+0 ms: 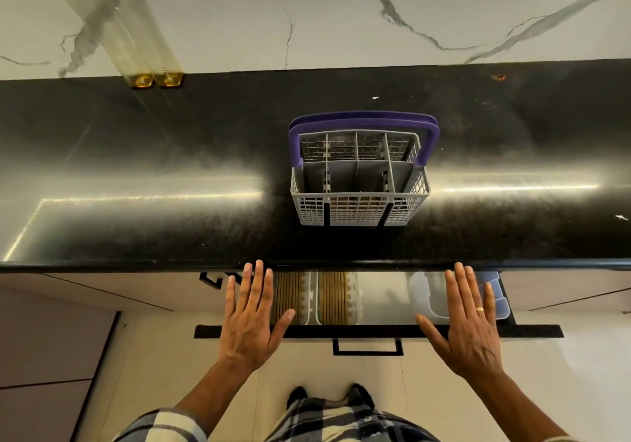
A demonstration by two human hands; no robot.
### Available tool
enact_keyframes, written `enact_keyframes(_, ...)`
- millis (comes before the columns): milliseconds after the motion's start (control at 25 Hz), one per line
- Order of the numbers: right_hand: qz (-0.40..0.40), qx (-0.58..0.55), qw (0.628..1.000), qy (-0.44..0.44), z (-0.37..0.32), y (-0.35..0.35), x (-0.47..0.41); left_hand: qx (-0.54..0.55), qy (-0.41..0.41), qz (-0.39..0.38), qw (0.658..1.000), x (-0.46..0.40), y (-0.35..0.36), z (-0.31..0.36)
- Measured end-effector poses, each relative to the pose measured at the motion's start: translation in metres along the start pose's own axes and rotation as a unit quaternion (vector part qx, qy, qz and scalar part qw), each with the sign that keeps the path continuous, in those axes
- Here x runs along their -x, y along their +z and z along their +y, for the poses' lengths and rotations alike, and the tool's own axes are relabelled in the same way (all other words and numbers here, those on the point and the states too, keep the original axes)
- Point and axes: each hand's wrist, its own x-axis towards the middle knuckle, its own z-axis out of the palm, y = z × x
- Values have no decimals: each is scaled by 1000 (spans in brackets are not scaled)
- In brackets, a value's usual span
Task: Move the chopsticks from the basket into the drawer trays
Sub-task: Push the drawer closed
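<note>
**Both hands flat over open drawer, basket looks emptied**

Left hand (251,318) spread flat, fingers straight, palm down, holding nothing. It hovers over the left end of the open drawer's black front edge (362,331), fingertips reaching toward the counter lip. Right hand (467,322) same pose: fingers straight and spread, nothing held, gold ring on one finger, over the right end of the drawer. Contact with the drawer can't be told from this angle. Symmetric placement at both ends suggests, as a judgement, a two-handed push to shut the drawer evenly.

Between the hands, brown wooden chopsticks (288,296) lie packed side by side, lengthwise, in a clear plastic tray (309,300); a second bundle of chopsticks (333,296) fills the neighbouring clear tray (355,300). Further right, a translucent bluish plastic container (430,296) sits partly under the right hand. Black rectangular drawer handle (368,347) is below the front edge, untouched.

On the glossy black stone countertop (136,168), straight behind the drawer, stands the grey plastic mesh cutlery basket with purple handle (360,175). Its visible compartments show no chopsticks, so the transfer looks done; only closing seems left.

Two tall clear bottles with amber liquid at the bottom (150,79) stand far left against the marble wall.
</note>
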Motion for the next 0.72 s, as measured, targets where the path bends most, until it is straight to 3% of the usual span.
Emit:
enact_keyframes(440, -22, 60, 996, -60, 12, -7, -38, -37, 58, 35, 997, -46, 1, -10)
enact_keyframes(720, 40, 44, 998, -34, 7, 5, -42, -63, 57, 78, 993, -48, 8, -12)
